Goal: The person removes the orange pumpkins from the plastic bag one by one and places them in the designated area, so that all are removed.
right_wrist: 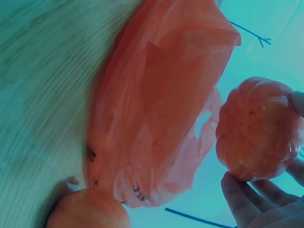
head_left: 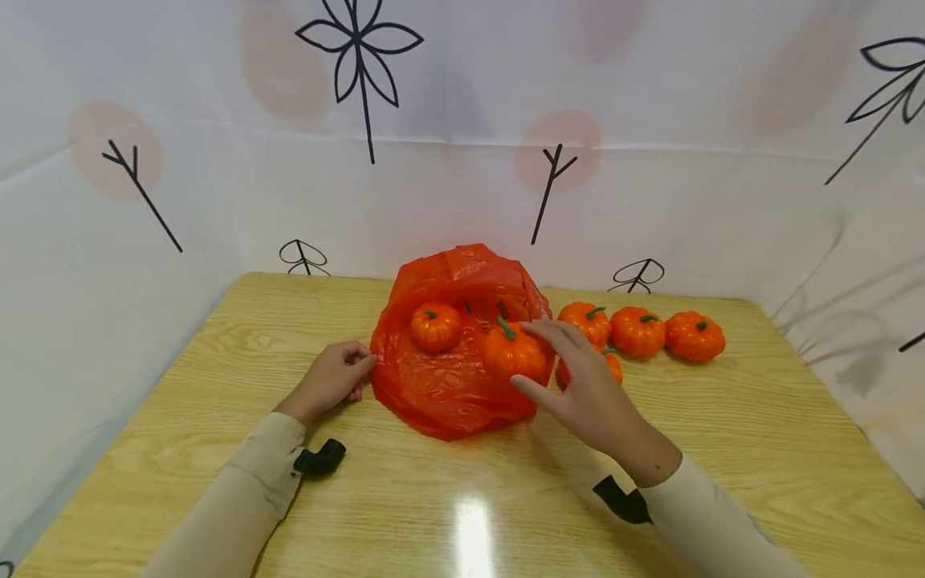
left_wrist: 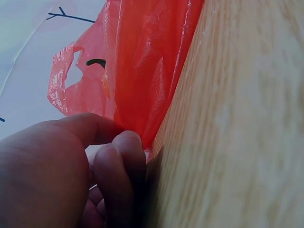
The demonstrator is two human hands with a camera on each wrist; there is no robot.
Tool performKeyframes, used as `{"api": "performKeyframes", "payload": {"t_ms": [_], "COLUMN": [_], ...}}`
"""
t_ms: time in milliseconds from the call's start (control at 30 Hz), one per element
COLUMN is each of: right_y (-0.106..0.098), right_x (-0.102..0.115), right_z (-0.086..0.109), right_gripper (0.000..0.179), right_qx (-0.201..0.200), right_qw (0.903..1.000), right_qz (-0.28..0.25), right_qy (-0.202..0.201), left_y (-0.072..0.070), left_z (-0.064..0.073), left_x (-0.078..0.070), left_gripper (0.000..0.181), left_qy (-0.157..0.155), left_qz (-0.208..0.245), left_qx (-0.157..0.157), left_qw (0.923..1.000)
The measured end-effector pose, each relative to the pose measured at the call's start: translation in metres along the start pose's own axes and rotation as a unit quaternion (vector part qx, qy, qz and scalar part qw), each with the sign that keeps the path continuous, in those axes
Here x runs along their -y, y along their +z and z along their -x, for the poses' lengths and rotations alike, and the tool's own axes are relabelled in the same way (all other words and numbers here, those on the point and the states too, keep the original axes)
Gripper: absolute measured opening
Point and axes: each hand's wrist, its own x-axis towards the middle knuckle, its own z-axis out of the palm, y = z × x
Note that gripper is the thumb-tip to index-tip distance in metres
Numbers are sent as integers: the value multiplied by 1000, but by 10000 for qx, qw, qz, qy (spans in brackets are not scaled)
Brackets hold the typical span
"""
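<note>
The right hand [head_left: 588, 393] grasps a ribbed orange pumpkin [head_left: 509, 353] between thumb and fingers, stem up, above the right side of an open red plastic bag [head_left: 470, 269]; the left hand [head_left: 336, 376] pinches that bag's left edge. Inside the bag sits another green-stemmed pumpkin [head_left: 436, 327]. Dark printing [head_left: 503, 308] marks the bag's film, too small and creased to read. Just right of the bag, three more pumpkins [head_left: 638, 333] stand in a row, with a fourth [head_left: 614, 368] in front, partly hidden by the right hand. All rest on a wood-grain table [head_left: 405, 514] before a white cloth [head_left: 448, 201] printed with black line-drawn plants.
</note>
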Motion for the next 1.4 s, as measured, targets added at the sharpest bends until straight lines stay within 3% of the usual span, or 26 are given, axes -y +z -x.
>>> {"api": "performKeyframes", "payload": {"t_ms": [433, 867, 1167, 1400], "right_y": [-8, -27, -42, -55], "right_x": [-13, -23, -33, -44], "right_z": [11, 15, 14, 11], "right_gripper": [60, 59, 60, 62], "right_qx": [-234, -482, -884, -781], "right_qw": [9997, 9988, 9957, 9944], "right_qz": [-28, 33, 46, 88], "right_qy": [-70, 101, 279, 705], "left_y": [0, 0, 0, -1], "left_z": [-1, -2, -1, 0], "left_x": [1, 0, 3, 0], "left_gripper": [25, 24, 25, 24], "left_qy": [8, 35, 141, 65], "left_qz": [28, 53, 135, 181], "left_qx": [1, -17, 63, -29], "left_qw": [10000, 10000, 9998, 9998]}}
